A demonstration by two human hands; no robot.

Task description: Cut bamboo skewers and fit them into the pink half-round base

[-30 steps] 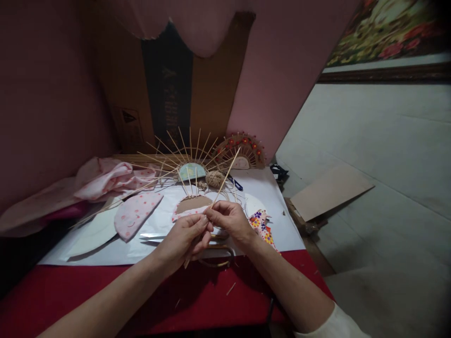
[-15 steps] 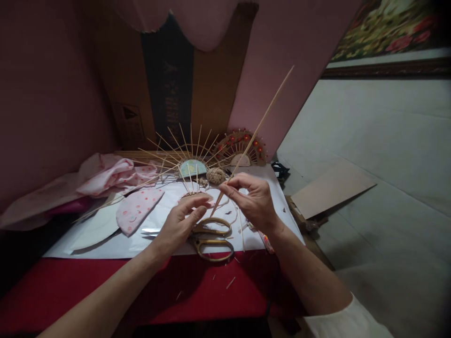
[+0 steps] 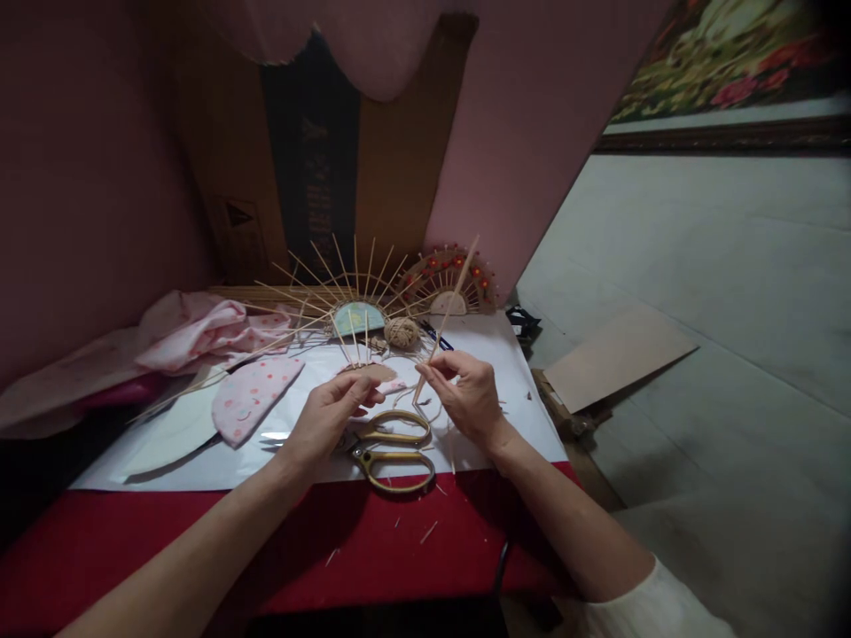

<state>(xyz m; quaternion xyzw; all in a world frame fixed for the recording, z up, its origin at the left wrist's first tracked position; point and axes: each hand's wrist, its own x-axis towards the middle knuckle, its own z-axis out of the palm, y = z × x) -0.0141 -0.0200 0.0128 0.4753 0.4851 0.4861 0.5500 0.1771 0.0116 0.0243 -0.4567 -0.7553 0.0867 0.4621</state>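
My left hand is closed at the near edge of a small cardboard half-circle, from which several thin sticks fan upward. Its fingertips partly hide that piece. Between the thumb and fingers of my right hand is a thin wooden stick, tilted up and to the right, its lower end near the half-circle's right side. Gold-handled scissors lie below and between both hands, blades pointing left and partly behind my left wrist.
Behind stand a larger stick fan with a green centre, a twine ball and a fan with red flowers. Left are a dotted fabric half-circle and crumpled pink cloth. Stick scraps dot the red cloth.
The stick in my right hand has come down, its top end now much lower. My right hand has shifted slightly left and down. My left hand stays by the cardboard half-circle.
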